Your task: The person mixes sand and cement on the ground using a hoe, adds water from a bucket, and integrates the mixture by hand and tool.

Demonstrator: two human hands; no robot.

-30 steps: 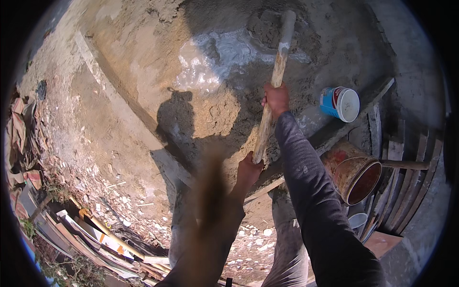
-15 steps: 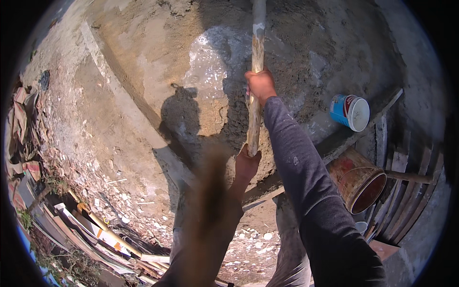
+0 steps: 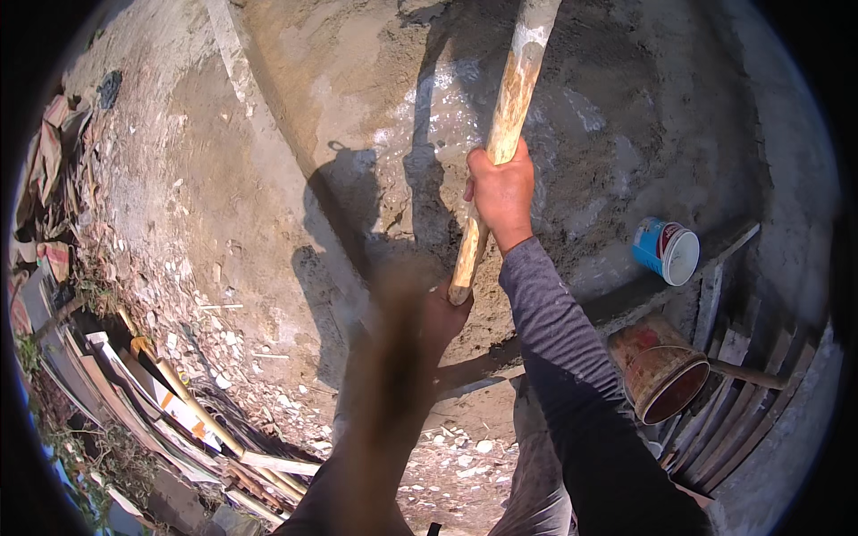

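- Wooden handle [image 3: 509, 107]: slanted over the bed, lower end toward the near edge, upper end running out past the top of the view. Working end out of view, so can't tell what's on it.
- Right hand [image 3: 504, 196]: fingers wrapped round the handle, partway up.
- Left hand [image 3: 447, 323]: at the handle's lower end, looks curled round it. Fingers partly hidden by a blurred brown thing [image 3: 393, 375] close to the lens, so can't tell how tight.
- State of the sandy mix [image 3: 572, 179]: part-blended at a guess. Pale wet patch [image 3: 458, 107] sits mid-bed, spread thin and shiny. Greyer, damp-looking stuff toward the right.
- Left over, my read: coarse lumps by the near edge and paler streaks on the right look not yet evened out. Far edge cut off, can't judge it.
- Surface: rough, uneven, half in shadow. Pale strip [image 3: 277, 156] bounds the left edge, board [image 3: 738, 239] the near-right edge. Near corner mostly behind the left arm.
- Blue-and-white tub [image 3: 666, 252]: tipped over, just beside that board, bed side.
- Rusty bucket [image 3: 648, 357]: outside the near-right edge, on its side, mouth toward the lower right. Stacked boards [image 3: 733, 402] beside it.
- Outside the left edge: pale rubble [image 3: 219, 357], scrap timber [image 3: 165, 393], crumpled sacks [image 3: 49, 161] farther out. Open-air site, hard sunlight.
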